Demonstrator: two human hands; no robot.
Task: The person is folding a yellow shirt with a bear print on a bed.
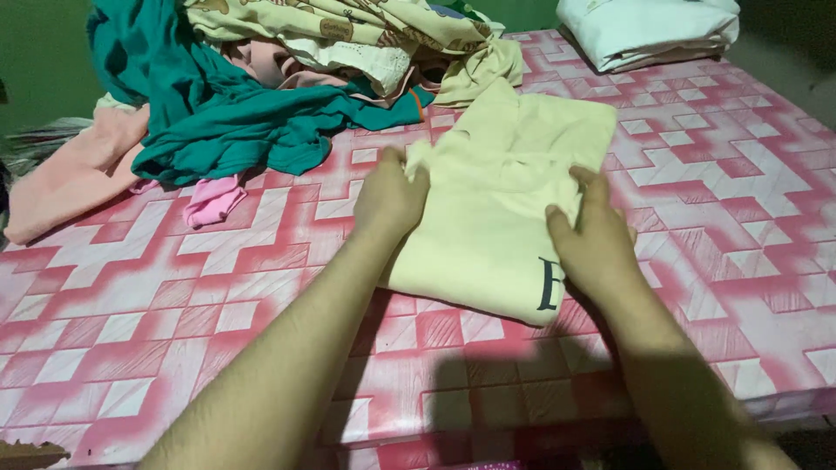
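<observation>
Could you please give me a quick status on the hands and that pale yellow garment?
Left hand and right hand both gripping pale yellow garment, partly folded, on the bed. Clothes pile behind, apart.

No packages, labels, signs, screens.

Home bedroom, patterned mattress [740, 200], clothes pile [261, 87]

One pale yellow folded cotton garment [505, 209] lies on one pink-and-white patterned mattress [174, 296]. Two bare hands rest on it, left [387, 198] and right [595, 244]. One heap of unfolded clothes [261, 78]; within it, one teal cloth [226, 122]. One white folded bundle [649, 30].
</observation>
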